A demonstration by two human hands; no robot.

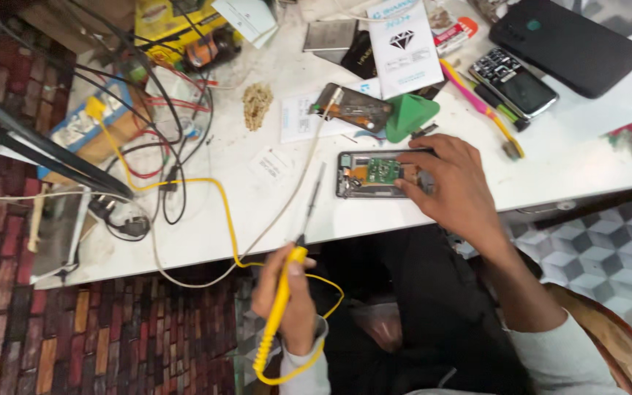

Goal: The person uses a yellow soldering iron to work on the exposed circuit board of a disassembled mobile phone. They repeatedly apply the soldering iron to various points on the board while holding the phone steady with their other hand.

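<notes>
Near the middle of the frame, an opened phone (pixel 374 175) lies flat on the white table (pixel 272 212), its back off and a green circuit board showing. The right hand (pixel 453 181) rests on its right end, fingers spread and pressing it down rather than closed around it. Lower centre, below the table's front edge, the left hand (pixel 287 296) is clamped around a yellow-handled soldering iron (pixel 281 303), whose thin dark tip points up toward the phone but stands apart from it.

By the look of it, the work is at the stage of bringing the iron to the board: the phone is steadied, the tip not yet on it. Touching a single joint would call for a slow, braced approach, as the parts are tiny.

Which component is aimed at cannot be made out. The right hand covers the phone's right end. The iron's yellow cable (pixel 184 183) loses itself among tangled wires at upper left. A keypad phone (pixel 515 83) and a green triangular tool (pixel 408 115) lie at upper right.
</notes>
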